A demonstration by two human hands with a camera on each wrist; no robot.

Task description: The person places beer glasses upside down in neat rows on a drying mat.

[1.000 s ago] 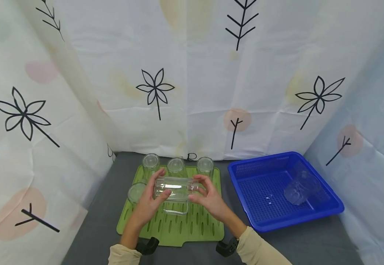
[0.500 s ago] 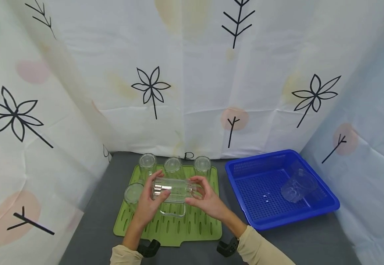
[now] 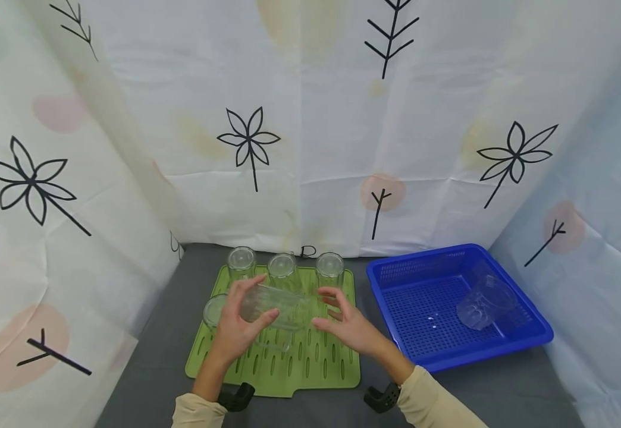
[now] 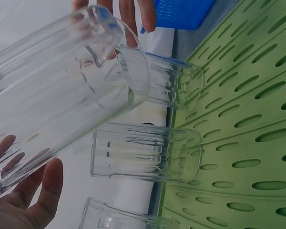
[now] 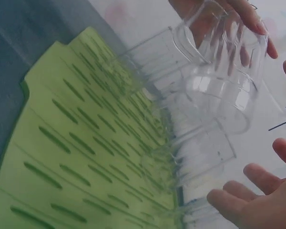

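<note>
A clear glass mug (image 3: 281,306) lies tilted in the air above a green drying mat (image 3: 310,368), its open rim towards the right. My left hand (image 3: 237,321) grips it around the base end, thumb in front and fingers behind. The handle hangs on the near side. My right hand (image 3: 350,324) is apart from the rim, fingers spread and loosely bent, with nothing in it. In the right wrist view, a gap shows between the right hand (image 5: 262,195) and the mug (image 5: 219,90). The left wrist view shows the mug (image 4: 52,95) large and close.
Three upturned glasses, the middle one (image 3: 282,270) among them, stand along the mat's back edge. Another upturned glass (image 3: 214,309) is at the mat's left, partly behind my left hand. A blue basket (image 3: 412,333) at the right holds a clear glass (image 3: 484,303) lying tilted.
My right hand has let go of the mug's rim end and moved right, its fingers spreading. The mug, still in my left hand, now slopes down towards its rim.
</note>
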